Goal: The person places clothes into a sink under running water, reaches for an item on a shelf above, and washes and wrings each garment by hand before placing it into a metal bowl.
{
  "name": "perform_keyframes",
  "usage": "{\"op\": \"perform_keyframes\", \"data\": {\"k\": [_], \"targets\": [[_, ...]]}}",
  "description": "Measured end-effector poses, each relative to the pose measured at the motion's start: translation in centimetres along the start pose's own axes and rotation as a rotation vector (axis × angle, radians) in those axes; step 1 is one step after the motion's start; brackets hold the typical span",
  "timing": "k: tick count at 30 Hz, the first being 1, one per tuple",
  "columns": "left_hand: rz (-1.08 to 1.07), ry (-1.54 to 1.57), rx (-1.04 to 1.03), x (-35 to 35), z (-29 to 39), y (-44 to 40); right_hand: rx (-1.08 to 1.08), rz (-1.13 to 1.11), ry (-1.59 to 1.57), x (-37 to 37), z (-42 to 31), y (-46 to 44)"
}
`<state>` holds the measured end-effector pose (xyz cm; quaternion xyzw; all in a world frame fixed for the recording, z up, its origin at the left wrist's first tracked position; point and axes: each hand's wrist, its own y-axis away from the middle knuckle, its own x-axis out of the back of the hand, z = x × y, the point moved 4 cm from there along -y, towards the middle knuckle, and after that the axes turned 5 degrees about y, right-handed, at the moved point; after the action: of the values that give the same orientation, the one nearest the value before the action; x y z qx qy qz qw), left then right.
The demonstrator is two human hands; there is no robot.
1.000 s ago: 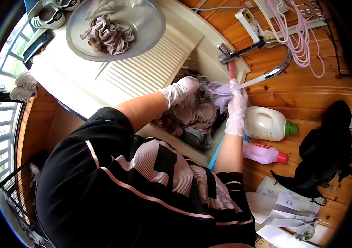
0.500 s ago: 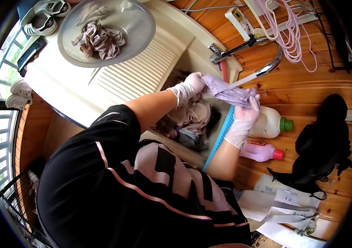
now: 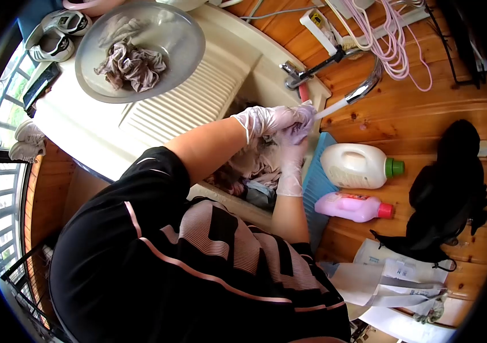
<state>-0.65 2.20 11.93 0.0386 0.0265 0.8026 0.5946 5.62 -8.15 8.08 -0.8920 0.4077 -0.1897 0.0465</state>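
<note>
Near the laundry sink's (image 3: 180,97) right edge, the left hand (image 3: 279,118) curls its fingers round a bunched lilac cloth (image 3: 298,134); the right hand (image 3: 293,157) holds its near side, fingers partly hidden. Crumpled garments (image 3: 259,164) lie below.

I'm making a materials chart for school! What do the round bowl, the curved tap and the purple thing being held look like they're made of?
Round bowl: probably plastic, smooth and cloudy; it looks see-through.
Curved tap: looks like polished metal, perhaps chrome-coated; it has bright, mirror-like streaks.
Purple thing: seems to be soft cloth, since it bunches and folds; I can't tell which fibre.
</note>
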Motion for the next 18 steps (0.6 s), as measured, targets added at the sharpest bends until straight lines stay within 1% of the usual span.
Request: {"op": "perform_keyframes", "data": {"k": [1,2,3,4,5,7,8,10,11,12,14,17,18], "targets": [[-0.075,-0.326,-0.129,0.9,-0.2,0.2,-0.034,0.003,-0.166,0.1,-1.6,-0.4],[-0.123,-0.301,-0.13,1.5,-0.8,0.4,-0.074,0.011,-0.33,0.5,-2.1,-0.5],[-0.171,-0.149,-0.058,2.2,-1.8,0.5,-0.211,0.088,-0.329,1.5,-0.4,-0.8],[-0.2,-0.041,0.015,3.0,-2.8,0.7,-0.075,0.101,-0.05,2.8,0.5,-1.7],[-0.216,0.015,0.069,3.4,-3.2,1.1,-0.057,0.044,-0.034,3.0,-0.8,-1.9],[-0.091,-0.307,-0.085,4.5,-4.5,2.1,-0.041,-0.119,0.051,3.0,-3.7,-2.0],[-0.157,-0.07,-0.123,4.1,-3.5,2.6,-0.061,-0.173,-0.041,2.7,-4.7,-2.0],[-0.224,0.123,-0.332,2.4,-0.9,3.6,-0.098,-0.272,-0.227,2.1,-5.9,-1.8],[-0.211,0.014,-0.229,1.8,0.0,4.1,-0.111,-0.286,-0.267,1.3,-5.9,-1.9],[-0.238,0.143,-0.379,1.0,0.1,3.3,-0.142,-0.306,-0.356,0.8,-6.5,-1.6],[-0.202,0.4,-0.358,0.0,-0.8,3.1,-0.076,-0.167,-0.513,0.7,-5.3,-2.2],[-0.009,0.308,-0.257,-1.3,-2.9,3.1,-0.295,0.1,-0.815,0.6,-3.6,-0.9],[-0.058,0.501,-0.094,-1.8,-3.7,3.1,-0.337,0.051,-0.924,0.5,-3.8,-0.8]]}}
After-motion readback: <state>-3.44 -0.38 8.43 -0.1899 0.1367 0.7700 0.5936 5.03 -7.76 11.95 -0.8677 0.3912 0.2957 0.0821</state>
